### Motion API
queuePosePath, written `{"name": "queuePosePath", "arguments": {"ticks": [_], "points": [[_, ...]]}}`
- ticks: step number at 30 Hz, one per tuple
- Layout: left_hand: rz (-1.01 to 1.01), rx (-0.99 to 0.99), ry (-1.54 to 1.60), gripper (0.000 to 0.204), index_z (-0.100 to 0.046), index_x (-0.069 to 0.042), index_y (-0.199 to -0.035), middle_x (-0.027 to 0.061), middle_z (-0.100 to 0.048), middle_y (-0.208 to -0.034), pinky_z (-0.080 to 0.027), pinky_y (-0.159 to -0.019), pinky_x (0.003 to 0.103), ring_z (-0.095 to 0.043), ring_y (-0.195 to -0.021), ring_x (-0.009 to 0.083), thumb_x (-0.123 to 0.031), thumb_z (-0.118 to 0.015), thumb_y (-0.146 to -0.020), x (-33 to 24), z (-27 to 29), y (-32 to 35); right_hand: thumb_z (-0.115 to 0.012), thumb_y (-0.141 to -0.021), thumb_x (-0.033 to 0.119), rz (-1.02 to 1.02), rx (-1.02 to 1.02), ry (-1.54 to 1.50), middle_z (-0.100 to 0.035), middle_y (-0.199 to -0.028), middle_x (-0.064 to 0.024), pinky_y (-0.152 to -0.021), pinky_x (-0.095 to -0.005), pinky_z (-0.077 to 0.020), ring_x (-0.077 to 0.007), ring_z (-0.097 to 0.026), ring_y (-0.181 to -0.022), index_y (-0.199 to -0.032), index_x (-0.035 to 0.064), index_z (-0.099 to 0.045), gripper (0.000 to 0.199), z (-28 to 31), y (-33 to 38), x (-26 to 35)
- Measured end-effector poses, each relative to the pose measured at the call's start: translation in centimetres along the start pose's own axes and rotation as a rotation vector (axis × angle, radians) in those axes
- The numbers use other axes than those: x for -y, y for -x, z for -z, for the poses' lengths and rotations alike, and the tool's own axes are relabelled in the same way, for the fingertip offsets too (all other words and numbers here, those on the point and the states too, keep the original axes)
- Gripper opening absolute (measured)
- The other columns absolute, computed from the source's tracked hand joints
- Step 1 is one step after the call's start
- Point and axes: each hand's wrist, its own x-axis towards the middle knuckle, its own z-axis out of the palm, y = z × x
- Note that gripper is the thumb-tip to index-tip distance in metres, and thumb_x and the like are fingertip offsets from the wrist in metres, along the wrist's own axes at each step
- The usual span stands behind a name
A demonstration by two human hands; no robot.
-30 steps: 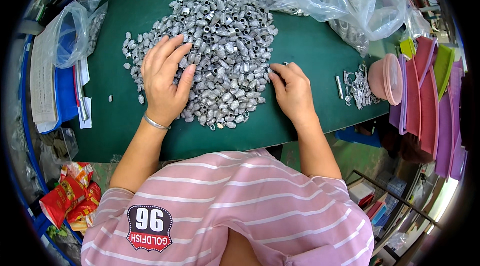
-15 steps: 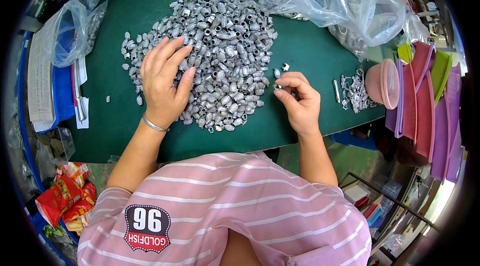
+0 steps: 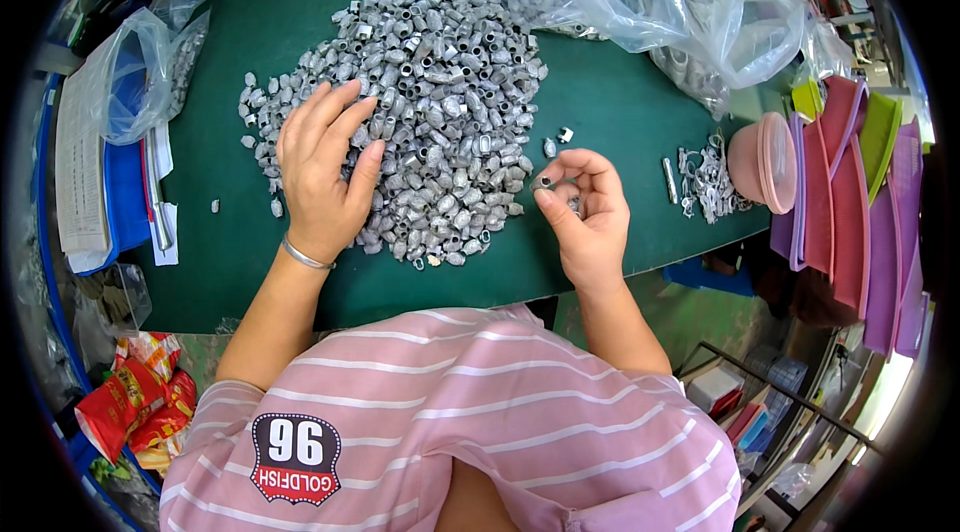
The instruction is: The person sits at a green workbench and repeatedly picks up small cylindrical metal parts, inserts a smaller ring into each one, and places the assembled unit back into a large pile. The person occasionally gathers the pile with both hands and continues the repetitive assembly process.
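Observation:
A wide heap of small grey metal pieces (image 3: 440, 97), many of them hollow barrel shapes, covers the middle of the green table (image 3: 215, 272). My left hand (image 3: 325, 162) lies on the heap's left side with its fingers stretched out and the thumb apart. Just right of the heap, my right hand (image 3: 592, 227) pinches a small hollow metal piece (image 3: 543, 184) between thumb and forefinger. Another grey piece (image 3: 574, 203) shows inside its curled fingers. Beyond that hand lie a loose grey piece (image 3: 549, 147) and a shinier one (image 3: 566, 135).
Clear plastic bags (image 3: 640, 2) of metal parts stand at the far right. Closer in are a pile of small silver parts (image 3: 706, 182), a pink tub (image 3: 760, 164) and coloured plastic bins (image 3: 845, 172). Papers (image 3: 85, 157) and a blue folder (image 3: 125, 192) line the left edge.
My right hand has shifted slightly left and nearer to the heap, turning so the pinched piece shows its hole. My left hand stays on the heap, nearly still.

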Motion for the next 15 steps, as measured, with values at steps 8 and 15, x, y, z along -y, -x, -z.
{"name": "queuePosePath", "arguments": {"ticks": [8,15], "points": [[0.000,0.007,0.003,0.031,-0.061,-0.004,-0.112,0.0116,-0.056,-0.123,-0.031,-0.102,0.041,-0.047,-0.120,0.0311,-0.016,-0.060,-0.083,0.1,0.0,0.0,-0.061,-0.080,-0.008,0.246,0.034,0.237,-0.056,-0.101,-0.0113,-0.057,-0.0194,-0.0403,-0.0059,-0.046,-0.065,-0.112,-0.0010,-0.047,0.036,-0.2,0.6,0.6],[-0.003,0.000,-0.003,0.031,-0.061,-0.004,-0.111,0.0112,-0.057,-0.122,-0.032,-0.101,0.041,-0.048,-0.118,0.0314,-0.017,-0.060,-0.083,0.1,-0.1,0.0,-0.044,-0.094,0.009,-0.561,0.044,-1.090,-0.051,-0.086,-0.0070,-0.048,-0.0222,-0.0318,-0.0095,-0.039,-0.056,-0.108,0.0049,-0.052,0.017,1.0,0.1,0.4]]}}
